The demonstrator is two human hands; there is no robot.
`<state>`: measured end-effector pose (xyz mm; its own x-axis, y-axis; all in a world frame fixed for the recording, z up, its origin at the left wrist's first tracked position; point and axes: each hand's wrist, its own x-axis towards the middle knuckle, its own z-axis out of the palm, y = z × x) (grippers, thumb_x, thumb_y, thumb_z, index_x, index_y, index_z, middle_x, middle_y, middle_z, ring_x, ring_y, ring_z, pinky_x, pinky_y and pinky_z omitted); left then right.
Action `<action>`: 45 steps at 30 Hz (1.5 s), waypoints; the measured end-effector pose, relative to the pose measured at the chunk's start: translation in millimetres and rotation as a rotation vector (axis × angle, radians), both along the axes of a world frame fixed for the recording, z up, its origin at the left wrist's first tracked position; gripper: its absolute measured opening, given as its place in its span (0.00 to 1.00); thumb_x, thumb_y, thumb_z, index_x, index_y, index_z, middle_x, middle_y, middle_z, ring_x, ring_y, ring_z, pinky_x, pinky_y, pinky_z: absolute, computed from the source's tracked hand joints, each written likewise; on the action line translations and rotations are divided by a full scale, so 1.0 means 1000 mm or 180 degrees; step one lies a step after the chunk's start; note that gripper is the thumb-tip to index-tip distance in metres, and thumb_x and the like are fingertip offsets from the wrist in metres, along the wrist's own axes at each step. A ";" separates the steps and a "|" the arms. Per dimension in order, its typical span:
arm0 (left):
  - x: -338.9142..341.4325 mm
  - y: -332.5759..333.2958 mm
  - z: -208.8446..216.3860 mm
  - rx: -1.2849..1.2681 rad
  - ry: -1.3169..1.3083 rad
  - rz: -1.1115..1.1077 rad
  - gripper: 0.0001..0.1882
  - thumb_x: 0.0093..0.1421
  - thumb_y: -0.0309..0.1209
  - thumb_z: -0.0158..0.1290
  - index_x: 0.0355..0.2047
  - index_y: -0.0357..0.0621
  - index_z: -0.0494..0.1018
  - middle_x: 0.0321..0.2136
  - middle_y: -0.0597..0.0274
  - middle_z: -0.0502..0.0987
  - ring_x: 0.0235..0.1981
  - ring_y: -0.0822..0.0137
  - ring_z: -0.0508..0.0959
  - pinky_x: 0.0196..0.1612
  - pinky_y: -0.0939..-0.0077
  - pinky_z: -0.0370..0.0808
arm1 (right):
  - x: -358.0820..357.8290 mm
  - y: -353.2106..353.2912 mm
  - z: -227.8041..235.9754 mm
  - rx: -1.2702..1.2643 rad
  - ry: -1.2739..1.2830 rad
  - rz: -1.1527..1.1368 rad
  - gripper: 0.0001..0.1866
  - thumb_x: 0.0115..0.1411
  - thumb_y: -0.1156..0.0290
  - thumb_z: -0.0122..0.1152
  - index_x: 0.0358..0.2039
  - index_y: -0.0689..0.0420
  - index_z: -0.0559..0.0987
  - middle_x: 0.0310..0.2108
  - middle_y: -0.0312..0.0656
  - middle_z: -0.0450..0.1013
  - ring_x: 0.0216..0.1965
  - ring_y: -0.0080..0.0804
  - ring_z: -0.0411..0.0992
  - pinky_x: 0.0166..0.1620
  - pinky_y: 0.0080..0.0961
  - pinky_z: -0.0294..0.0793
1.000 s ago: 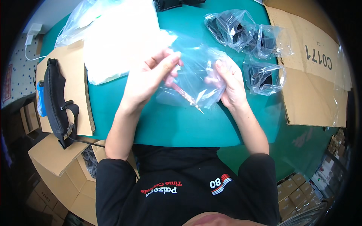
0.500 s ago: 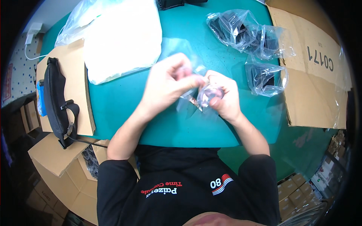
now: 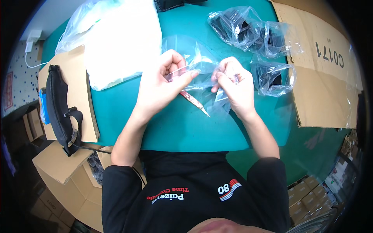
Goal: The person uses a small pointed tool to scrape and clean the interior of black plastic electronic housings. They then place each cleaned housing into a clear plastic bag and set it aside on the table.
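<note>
A clear plastic bag (image 3: 200, 64) is stretched between my two hands above the green table. My left hand (image 3: 165, 79) pinches one side of it between thumb and curled fingers. On the other side, my right hand (image 3: 237, 83) has its fingers closed on the gathered film. Below the bag lies a slim tool with a pointed tip (image 3: 193, 101), its handle red and whitish; its upper end is hidden by my left hand and the film. I see no item inside the bag.
Black parts in clear bags (image 3: 235, 29) sit at the far right, with another bagged black part (image 3: 274, 77) nearer. A large white bag (image 3: 122, 42) fills the far left. Cardboard (image 3: 322, 85) borders the right. A black strapped pouch (image 3: 58, 105) rests on cardboard at left; an open carton (image 3: 74, 186) stands below.
My hands have moved apart, and the film that was bunched between them is now spread out. More of the pointed tool shows.
</note>
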<state>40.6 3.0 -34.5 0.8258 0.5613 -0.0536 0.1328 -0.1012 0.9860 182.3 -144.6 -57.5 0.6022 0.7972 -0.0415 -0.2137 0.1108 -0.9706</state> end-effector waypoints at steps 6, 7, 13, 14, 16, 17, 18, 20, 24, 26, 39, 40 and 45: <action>0.002 -0.018 -0.002 0.1385 0.0061 -0.0130 0.13 0.55 0.23 0.61 0.26 0.39 0.65 0.20 0.56 0.65 0.20 0.59 0.67 0.26 0.69 0.67 | -0.010 -0.001 -0.007 -0.0294 -0.0907 -0.0317 0.22 0.52 0.85 0.59 0.46 0.58 0.63 0.32 0.37 0.68 0.33 0.20 0.69 0.35 0.18 0.70; 0.002 -0.018 -0.004 0.1526 0.0016 -0.0063 0.12 0.56 0.21 0.60 0.26 0.39 0.65 0.21 0.55 0.66 0.20 0.57 0.68 0.26 0.68 0.68 | -0.011 -0.001 -0.006 -0.0295 -0.1107 -0.0322 0.22 0.52 0.85 0.61 0.45 0.58 0.64 0.31 0.36 0.67 0.31 0.19 0.67 0.34 0.18 0.69; 0.005 -0.013 -0.009 0.2195 -0.0292 0.0322 0.10 0.57 0.14 0.55 0.30 0.38 0.65 0.28 0.54 0.70 0.32 0.61 0.78 0.32 0.68 0.74 | -0.006 -0.001 -0.007 -0.0737 -0.1538 -0.0386 0.19 0.52 0.80 0.68 0.40 0.58 0.68 0.22 0.31 0.62 0.24 0.17 0.59 0.29 0.18 0.63; 0.005 -0.013 -0.010 0.2263 -0.0367 0.0368 0.10 0.57 0.12 0.54 0.31 0.38 0.65 0.28 0.54 0.71 0.35 0.65 0.80 0.33 0.70 0.74 | -0.004 0.000 -0.005 -0.0819 -0.1474 -0.0418 0.17 0.53 0.79 0.69 0.38 0.58 0.69 0.21 0.31 0.61 0.23 0.17 0.58 0.28 0.19 0.63; 0.006 -0.020 -0.011 0.1938 -0.0287 0.0377 0.13 0.54 0.12 0.55 0.36 0.37 0.66 0.30 0.55 0.72 0.39 0.64 0.81 0.37 0.71 0.76 | -0.003 0.001 -0.002 -0.1010 -0.1450 -0.0319 0.13 0.53 0.78 0.70 0.32 0.59 0.71 0.21 0.33 0.62 0.23 0.18 0.59 0.28 0.20 0.63; 0.007 -0.024 -0.010 0.1775 -0.0247 0.0382 0.15 0.53 0.12 0.56 0.39 0.37 0.67 0.31 0.56 0.73 0.41 0.63 0.82 0.39 0.71 0.77 | -0.003 0.001 0.001 -0.1128 -0.1490 -0.0198 0.12 0.52 0.78 0.69 0.29 0.60 0.71 0.21 0.35 0.63 0.23 0.19 0.60 0.28 0.21 0.63; 0.009 -0.027 -0.009 0.1716 -0.0266 0.0357 0.16 0.53 0.12 0.56 0.41 0.37 0.67 0.31 0.56 0.73 0.40 0.63 0.81 0.38 0.72 0.77 | -0.003 0.000 0.003 -0.1250 -0.1531 -0.0081 0.12 0.52 0.78 0.69 0.27 0.60 0.71 0.22 0.37 0.64 0.23 0.21 0.61 0.28 0.22 0.64; 0.011 -0.031 -0.008 0.1599 -0.0301 0.0313 0.19 0.52 0.13 0.57 0.44 0.36 0.68 0.32 0.58 0.74 0.37 0.65 0.81 0.38 0.73 0.77 | -0.002 0.001 0.003 -0.0940 -0.2220 -0.0173 0.12 0.50 0.78 0.69 0.24 0.61 0.71 0.24 0.40 0.66 0.24 0.26 0.63 0.28 0.24 0.65; 0.009 -0.031 -0.011 0.1695 -0.0088 0.0238 0.17 0.51 0.14 0.58 0.41 0.37 0.69 0.31 0.58 0.73 0.32 0.66 0.78 0.37 0.74 0.76 | 0.004 0.000 -0.007 -0.0421 -0.2420 -0.0210 0.09 0.46 0.81 0.66 0.24 0.62 0.72 0.26 0.43 0.66 0.26 0.34 0.67 0.29 0.27 0.66; 0.006 -0.025 -0.013 0.1898 -0.0005 0.0290 0.17 0.51 0.14 0.57 0.40 0.37 0.69 0.31 0.59 0.73 0.31 0.67 0.76 0.35 0.75 0.75 | 0.006 -0.001 -0.008 -0.0401 -0.2538 -0.0369 0.09 0.46 0.83 0.63 0.27 0.62 0.72 0.28 0.43 0.66 0.27 0.35 0.68 0.29 0.28 0.66; 0.005 0.036 0.043 0.1896 0.0395 -0.0857 0.32 0.52 0.40 0.69 0.55 0.44 0.73 0.48 0.51 0.72 0.44 0.56 0.75 0.49 0.64 0.74 | 0.009 0.000 -0.004 -0.0551 -0.2462 0.0281 0.14 0.57 0.75 0.64 0.45 0.55 0.82 0.32 0.44 0.73 0.30 0.40 0.75 0.36 0.33 0.75; 0.011 0.043 0.044 0.2267 0.0503 -0.0482 0.28 0.53 0.40 0.68 0.52 0.43 0.75 0.52 0.51 0.72 0.47 0.53 0.76 0.50 0.60 0.75 | 0.010 0.000 -0.004 -0.0604 -0.2470 0.0267 0.13 0.57 0.75 0.65 0.44 0.56 0.83 0.30 0.44 0.74 0.29 0.39 0.74 0.36 0.31 0.74; 0.070 0.118 0.007 0.4280 0.0500 0.0517 0.31 0.55 0.38 0.67 0.57 0.43 0.72 0.54 0.41 0.72 0.54 0.42 0.74 0.56 0.55 0.72 | 0.015 0.000 -0.004 -0.0692 -0.2194 0.0138 0.09 0.58 0.67 0.67 0.37 0.57 0.86 0.28 0.47 0.77 0.31 0.44 0.77 0.35 0.36 0.75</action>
<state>110.9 121.3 -27.9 0.7820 0.3436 0.5201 0.3359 -0.9351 0.1128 197.1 -144.2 -61.2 0.5166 0.8379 0.1758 0.4551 -0.0948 -0.8854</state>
